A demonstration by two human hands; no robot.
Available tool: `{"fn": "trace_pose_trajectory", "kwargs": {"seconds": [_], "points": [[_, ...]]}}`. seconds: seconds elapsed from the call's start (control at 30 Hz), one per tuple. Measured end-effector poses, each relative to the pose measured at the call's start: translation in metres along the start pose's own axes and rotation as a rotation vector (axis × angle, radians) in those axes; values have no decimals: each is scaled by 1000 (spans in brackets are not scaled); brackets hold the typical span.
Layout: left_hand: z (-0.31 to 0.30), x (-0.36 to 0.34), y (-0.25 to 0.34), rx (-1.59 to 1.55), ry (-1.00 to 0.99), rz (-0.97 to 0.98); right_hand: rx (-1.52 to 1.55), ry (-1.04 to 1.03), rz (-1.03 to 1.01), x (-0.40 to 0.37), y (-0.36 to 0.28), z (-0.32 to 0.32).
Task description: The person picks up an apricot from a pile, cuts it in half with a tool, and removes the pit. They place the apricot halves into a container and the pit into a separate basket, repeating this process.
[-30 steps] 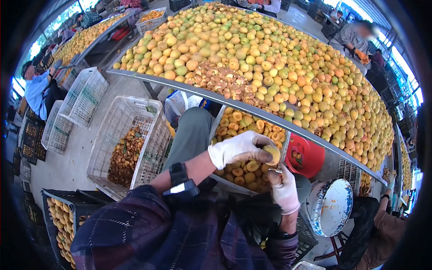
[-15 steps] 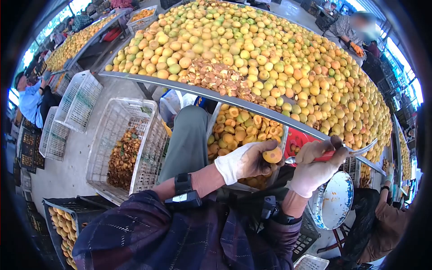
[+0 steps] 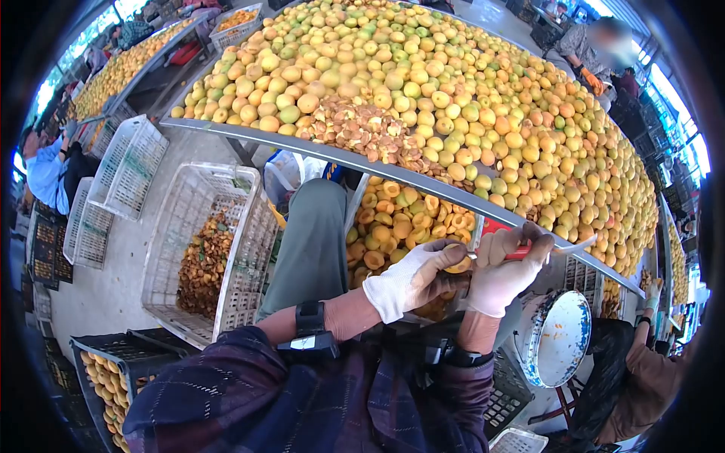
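My left hand (image 3: 417,281), in a white glove with dark-stained fingers, is closed around a yellow-orange apricot (image 3: 458,261). Close beside it, my gloved right hand (image 3: 500,273) grips a red-handled curved knife (image 3: 518,252). Its pale blade points to the right, past the table edge; the handle's other end, at the apricot, is mostly hidden by my fingers. Below both hands stands a crate (image 3: 478,228) of cut apricot halves (image 3: 400,219). A red container (image 3: 492,226) shows partly behind my right hand.
The metal-edged table (image 3: 332,155) carries whole apricots (image 3: 423,68) and a heap of brown pits (image 3: 362,128). To my left, a white crate (image 3: 162,264) holds brown scraps. A paint-worn bucket (image 3: 563,340) stands at right. Co-workers sit around, one (image 3: 585,57) across the table.
My right hand has moved left and down against my left hand, bringing the knife's near end to the apricot. The apricot is now more covered by fingers.
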State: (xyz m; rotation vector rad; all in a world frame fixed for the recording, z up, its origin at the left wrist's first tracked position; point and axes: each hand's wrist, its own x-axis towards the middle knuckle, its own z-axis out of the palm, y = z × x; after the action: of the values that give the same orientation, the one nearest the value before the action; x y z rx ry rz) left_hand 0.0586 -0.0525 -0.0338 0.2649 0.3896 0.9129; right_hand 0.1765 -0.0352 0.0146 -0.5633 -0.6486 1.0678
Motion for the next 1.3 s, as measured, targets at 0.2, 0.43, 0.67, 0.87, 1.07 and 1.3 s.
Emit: {"fn": "trace_pose_trajectory", "kwargs": {"seconds": [0.2,0.43,0.67,0.87,1.07,1.3], "points": [[-1,6,1,189,129,120,72,164,136,4,6,-1],[-8,15,16,457,336,185,-10,87,217,-16,33,-3],[-50,60,15,-23,443,0,-192,263,168,19,44,-13],[-52,48,9,299,447,96,-321,351,195,22,28,-21],[-33,31,21,320,197,-30,-684,117,626,4,39,-35],[-22,12,34,477,73,-110,-592,-39,674,-2,23,-33]]}}
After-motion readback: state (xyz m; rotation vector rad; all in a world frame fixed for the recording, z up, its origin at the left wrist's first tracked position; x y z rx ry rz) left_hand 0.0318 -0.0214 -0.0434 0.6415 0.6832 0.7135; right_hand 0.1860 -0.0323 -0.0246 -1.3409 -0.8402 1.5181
